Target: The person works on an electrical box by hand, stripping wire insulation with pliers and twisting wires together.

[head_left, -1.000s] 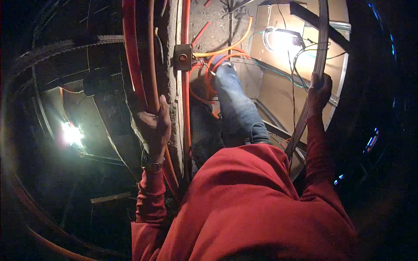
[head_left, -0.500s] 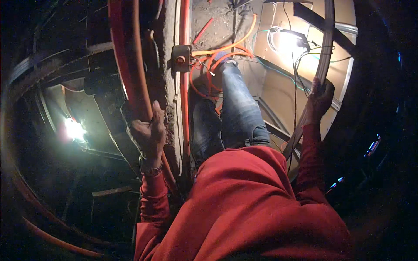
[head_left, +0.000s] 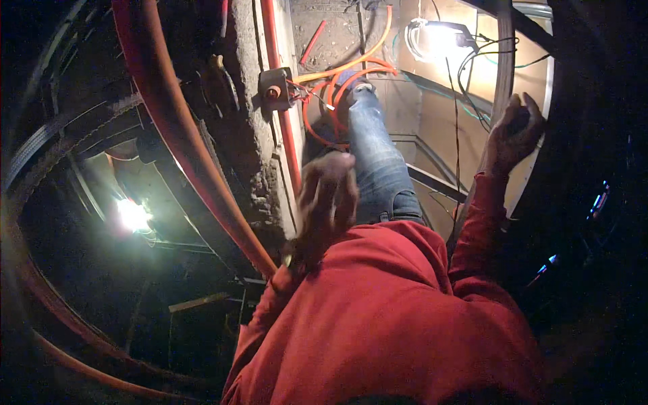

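Note:
My left hand [head_left: 329, 192] is lifted in front of my body, smeared by motion, so whether its fingers are closed is unclear. It is near the orange-red conduit [head_left: 289, 145] that runs along the wall edge. My right hand [head_left: 514, 138] is beside a long pole-like rail [head_left: 503, 61], with its fingers apart and half curled. A dark patch lies within its palm; I cannot tell whether it is shadow or a thing. A dark switch box [head_left: 275, 89] with a round orange-red knob sits on the conduit, and thin wires [head_left: 314, 94] stick out of it.
Orange flexible tubing [head_left: 364, 71] lies coiled around my foot. A bright work lamp [head_left: 442, 44] with loose black cables [head_left: 466, 84] is at the upper right by tan panels [head_left: 439, 115]. A thick reddish pipe [head_left: 182, 145] curves down on the left; another lamp [head_left: 133, 216] glows beyond it.
My left hand has let go of the thick reddish pipe and moved right, in front of my body. My right hand has loosened from the rail and its fingers have spread.

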The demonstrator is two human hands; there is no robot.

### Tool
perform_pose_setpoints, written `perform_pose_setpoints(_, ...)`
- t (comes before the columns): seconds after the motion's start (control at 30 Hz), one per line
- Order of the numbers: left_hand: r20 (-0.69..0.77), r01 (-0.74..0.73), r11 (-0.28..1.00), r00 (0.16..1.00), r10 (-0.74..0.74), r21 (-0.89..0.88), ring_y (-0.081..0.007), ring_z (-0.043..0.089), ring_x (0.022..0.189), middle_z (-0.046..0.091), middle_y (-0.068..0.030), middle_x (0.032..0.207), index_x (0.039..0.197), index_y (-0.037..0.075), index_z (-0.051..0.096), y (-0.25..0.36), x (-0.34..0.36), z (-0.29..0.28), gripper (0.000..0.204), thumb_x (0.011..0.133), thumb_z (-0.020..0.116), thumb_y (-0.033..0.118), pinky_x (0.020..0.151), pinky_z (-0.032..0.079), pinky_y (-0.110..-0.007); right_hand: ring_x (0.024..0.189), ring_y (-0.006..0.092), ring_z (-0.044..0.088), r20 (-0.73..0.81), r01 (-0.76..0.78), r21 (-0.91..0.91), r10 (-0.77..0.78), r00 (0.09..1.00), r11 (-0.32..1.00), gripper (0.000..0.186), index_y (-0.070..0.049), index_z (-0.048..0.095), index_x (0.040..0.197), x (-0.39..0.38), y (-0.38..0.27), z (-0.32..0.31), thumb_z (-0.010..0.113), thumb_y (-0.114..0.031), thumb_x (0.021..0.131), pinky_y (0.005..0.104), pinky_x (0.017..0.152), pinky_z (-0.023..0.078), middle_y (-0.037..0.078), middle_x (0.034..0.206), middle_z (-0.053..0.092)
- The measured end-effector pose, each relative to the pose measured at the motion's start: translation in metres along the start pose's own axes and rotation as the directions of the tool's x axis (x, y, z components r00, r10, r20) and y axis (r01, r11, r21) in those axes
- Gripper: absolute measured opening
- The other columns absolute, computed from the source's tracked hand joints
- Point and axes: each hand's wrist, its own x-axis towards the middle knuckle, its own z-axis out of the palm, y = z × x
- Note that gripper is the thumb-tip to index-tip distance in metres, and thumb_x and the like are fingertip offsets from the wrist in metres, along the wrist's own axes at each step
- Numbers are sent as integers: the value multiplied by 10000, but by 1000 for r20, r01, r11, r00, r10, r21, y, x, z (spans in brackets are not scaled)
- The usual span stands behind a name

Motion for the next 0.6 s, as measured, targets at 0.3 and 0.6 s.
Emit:
perform_pose_setpoints(0.3,22,355,775,914,-404,-523,-193,679,830,685,-84,1010,1170,4,633,-114,47,57,227,1054,553,182,763,564,-306,972,326,656,604,-153,714,-490,628,683,229,-35,688,1050,-122,-120,123,676,-144,849,413,862,524,153,1037,688)
perform_pose_setpoints(0.6,31,79,944,997,-73,-321,-254,672,1044,664,-147,1216,1316,-2,547,-139,80,62,338,1028,577,174,960,555,-379,935,151,708,905,-677,413,-356,231,609,286,-53,711,1109,-162,-102,204,712,-312,987,332,826,559,84,991,748)
